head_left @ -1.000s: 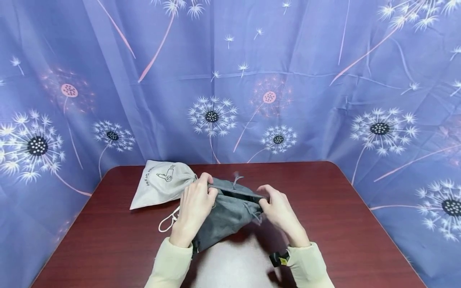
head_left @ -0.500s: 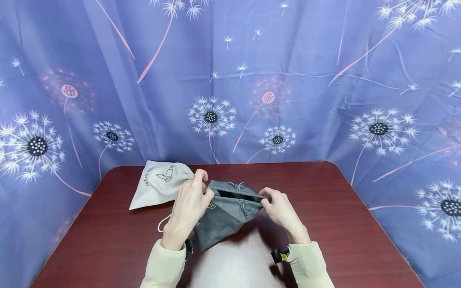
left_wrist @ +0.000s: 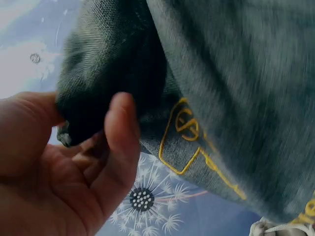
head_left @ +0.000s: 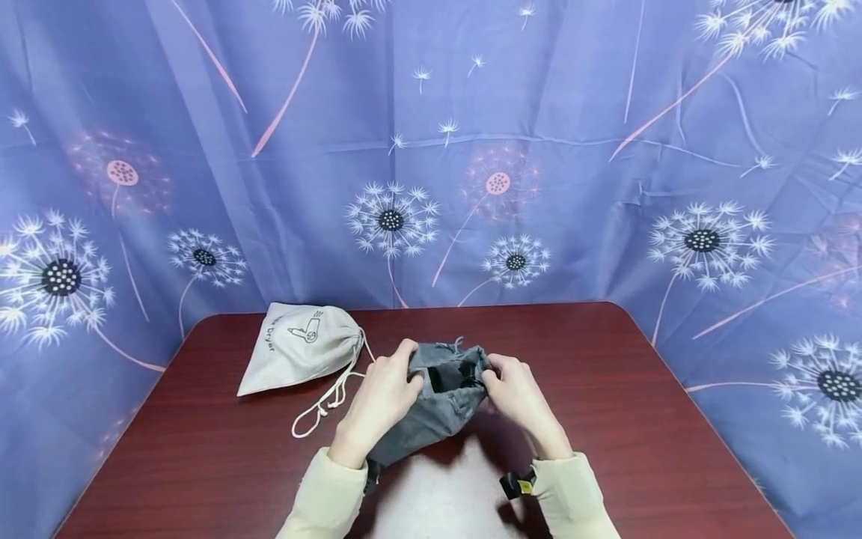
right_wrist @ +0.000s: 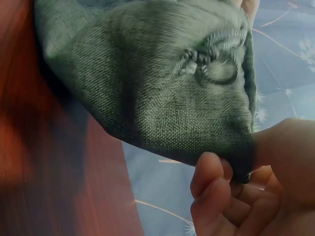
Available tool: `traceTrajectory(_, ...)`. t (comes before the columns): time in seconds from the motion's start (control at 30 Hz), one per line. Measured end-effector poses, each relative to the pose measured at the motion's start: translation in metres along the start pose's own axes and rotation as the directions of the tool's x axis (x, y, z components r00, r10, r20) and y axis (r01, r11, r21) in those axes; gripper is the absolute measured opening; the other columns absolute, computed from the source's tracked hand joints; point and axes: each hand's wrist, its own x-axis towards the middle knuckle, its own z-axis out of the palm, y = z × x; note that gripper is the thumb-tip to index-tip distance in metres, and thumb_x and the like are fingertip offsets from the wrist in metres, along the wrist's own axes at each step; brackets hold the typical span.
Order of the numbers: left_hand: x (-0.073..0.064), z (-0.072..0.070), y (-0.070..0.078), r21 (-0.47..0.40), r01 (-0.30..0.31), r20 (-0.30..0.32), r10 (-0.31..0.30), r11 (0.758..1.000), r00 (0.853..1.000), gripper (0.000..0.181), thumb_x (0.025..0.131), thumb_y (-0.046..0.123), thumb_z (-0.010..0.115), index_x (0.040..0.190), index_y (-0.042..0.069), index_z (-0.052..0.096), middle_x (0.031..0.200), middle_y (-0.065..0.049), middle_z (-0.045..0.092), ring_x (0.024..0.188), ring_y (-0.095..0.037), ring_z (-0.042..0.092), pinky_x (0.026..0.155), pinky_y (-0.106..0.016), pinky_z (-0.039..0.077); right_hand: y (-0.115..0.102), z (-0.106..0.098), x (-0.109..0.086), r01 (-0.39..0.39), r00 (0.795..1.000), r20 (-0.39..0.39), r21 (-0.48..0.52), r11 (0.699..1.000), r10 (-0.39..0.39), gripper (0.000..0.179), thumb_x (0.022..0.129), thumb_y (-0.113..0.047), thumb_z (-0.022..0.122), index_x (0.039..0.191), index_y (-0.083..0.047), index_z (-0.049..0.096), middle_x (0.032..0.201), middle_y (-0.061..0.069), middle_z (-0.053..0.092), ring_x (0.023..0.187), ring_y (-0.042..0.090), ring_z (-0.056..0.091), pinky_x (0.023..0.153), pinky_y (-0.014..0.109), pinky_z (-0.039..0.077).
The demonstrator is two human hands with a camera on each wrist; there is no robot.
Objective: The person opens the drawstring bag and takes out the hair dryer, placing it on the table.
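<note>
A dark grey cloth drawstring bag (head_left: 420,430) lies tilted between my hands, its mouth spread apart. Inside the mouth are black patches; I cannot tell whether they are contents or shadow. My left hand (head_left: 384,397) holds the left edge of the opening. In the left wrist view, thumb and fingers lie either side of the fabric, near a yellow hair dryer print (left_wrist: 187,128). My right hand (head_left: 518,393) pinches the right corner of the mouth. The right wrist view shows that corner between thumb and fingers, with a knotted cord (right_wrist: 197,61) above it.
A whitish drawstring bag (head_left: 303,348) printed with a hair dryer lies at the back left, its white cord (head_left: 313,419) trailing toward my left hand. The brown table (head_left: 640,427) ends at a blue dandelion curtain (head_left: 572,150).
The bag's mouth has widened from a narrow slit to a rounder opening. My left hand has shifted to the right, toward my right hand, uncovering more of the white cord.
</note>
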Motion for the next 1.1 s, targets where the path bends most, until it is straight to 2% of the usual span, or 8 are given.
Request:
traceTrajectory(0.1,0.0,-0.002,0.0,-0.028,-0.02,-0.001,0.02,0.999,1.0,0.037,0.086,0.006,0.065,0.123,0.009,0.059,0.062,-0.002,0.057,0.049,-0.015,0.045,0.049,-0.033,0.038,0.003,-0.002,-0.001,-0.007,1.0,0.012,-0.005,1.0,0.007,0.018,0.091,-0.002,0.047,0.077,-0.009,0.055,0.055,0.009,0.055,0.046,0.027,0.06,0.052,0.032,0.046)
traceTrajectory(0.23,0.001,-0.017,-0.001,-0.094,-0.015,-0.051,0.01,0.995,0.999,0.035,0.084,0.003,0.065,0.117,0.013,0.059,0.062,0.001,0.054,0.046,-0.012,0.043,0.048,-0.031,0.038,0.007,-0.006,0.002,-0.02,0.999,-0.028,-0.017,1.0,0.02,0.019,0.087,0.001,0.049,0.086,-0.01,0.064,0.057,0.005,0.056,0.04,0.023,0.056,0.046,0.032,0.045)
traceTrajectory(0.3,0.002,-0.023,-0.001,-0.12,-0.024,-0.069,0.016,0.993,0.998,0.036,0.083,0.001,0.063,0.117,0.014,0.058,0.055,0.005,0.045,0.043,-0.01,0.039,0.046,-0.03,0.035,0.009,-0.005,0.003,-0.036,0.998,-0.046,0.01,0.999,0.036,0.019,0.087,0.0,0.05,0.09,-0.009,0.066,0.06,0.006,0.058,0.039,0.023,0.055,0.045,0.032,0.045)
traceTrajectory(0.4,0.002,-0.03,-0.002,-0.11,-0.044,-0.101,0.032,0.993,0.994,0.039,0.08,0.0,0.06,0.116,0.015,0.058,0.05,0.008,0.037,0.042,-0.009,0.034,0.046,-0.03,0.032,0.01,0.0,0.005,-0.051,0.998,-0.042,0.055,0.997,0.054,0.018,0.089,-0.002,0.05,0.094,-0.007,0.066,0.061,0.008,0.061,0.039,0.021,0.056,0.046,0.031,0.046)
traceTrajectory(0.6,-0.003,-0.038,-0.006,-0.098,-0.024,-0.127,0.012,0.995,0.992,0.042,0.076,-0.001,0.058,0.113,0.017,0.055,0.048,0.009,0.037,0.043,-0.009,0.037,0.046,-0.03,0.032,0.01,0.007,0.008,-0.079,0.994,-0.064,0.17,0.982,0.092,0.019,0.088,0.0,0.049,0.097,-0.006,0.065,0.061,0.019,0.061,0.039,0.025,0.056,0.042,0.03,0.043)
traceTrajectory(0.77,-0.004,-0.038,-0.004,-0.116,-0.008,-0.16,-0.011,0.993,0.987,0.034,0.075,0.0,0.06,0.104,0.016,0.054,0.05,0.008,0.037,0.044,-0.011,0.037,0.048,-0.031,0.032,0.008,0.006,0.01,-0.061,0.993,-0.094,0.105,0.993,0.071,0.021,0.088,-0.003,0.05,0.103,-0.008,0.064,0.065,0.014,0.064,0.05,0.035,0.062,0.057,0.032,0.049)
traceTrajectory(0.87,-0.004,-0.034,0.0,-0.124,-0.006,-0.13,-0.01,0.992,0.992,0.027,0.077,0.002,0.061,0.099,0.015,0.054,0.051,0.008,0.036,0.044,-0.01,0.035,0.049,-0.031,0.033,0.008,0.004,0.009,-0.083,0.992,-0.094,0.059,0.995,0.089,0.019,0.089,-0.005,0.051,0.101,-0.008,0.065,0.064,0.007,0.064,0.053,0.034,0.064,0.063,0.033,0.049)
traceTrajectory(1.1,-0.001,-0.022,0.005,-0.168,-0.013,-0.072,0.001,0.986,0.997,0.022,0.078,0.006,0.063,0.096,0.017,0.056,0.052,0.008,0.038,0.043,-0.009,0.034,0.048,-0.03,0.032,0.008,-0.003,0.006,-0.067,0.996,-0.059,-0.009,0.998,0.067,0.022,0.088,-0.005,0.054,0.107,-0.007,0.066,0.074,0.004,0.063,0.05,0.026,0.062,0.059,0.034,0.049)
